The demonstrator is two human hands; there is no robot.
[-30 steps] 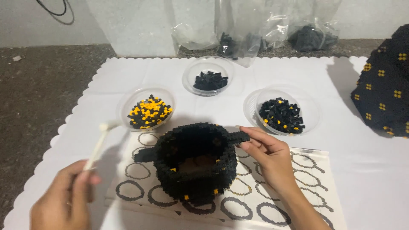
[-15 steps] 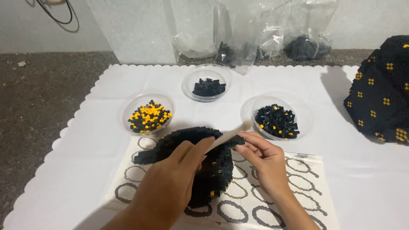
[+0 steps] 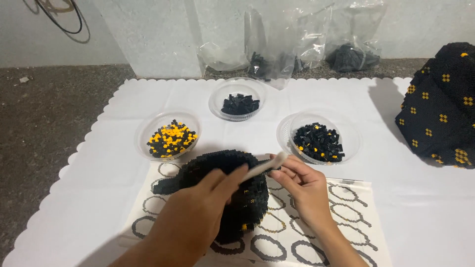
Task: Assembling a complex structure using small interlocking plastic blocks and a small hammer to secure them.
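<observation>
A round black model of small bricks (image 3: 250, 198), with a few orange bricks low on its side, stands on a printed sheet of ring patterns (image 3: 346, 207). My left hand (image 3: 193, 217) lies over the model and holds a white stick-like tool (image 3: 264, 166) that points right, toward the model's right rim. My right hand (image 3: 302, 185) is at that rim, fingers pinched near the tool's tip; what they pinch is too small to tell.
Three clear bowls stand behind the model: orange and black bricks (image 3: 170, 139), black bricks (image 3: 239, 104), and mostly black bricks (image 3: 319, 142). A large black built piece with orange dots (image 3: 440, 109) sits at the right. Plastic bags (image 3: 297, 54) lie at the back of the white cloth (image 3: 99, 163).
My left hand has come from the lower left, with the white tool, up over the model. The right hand has stayed at the model's right rim.
</observation>
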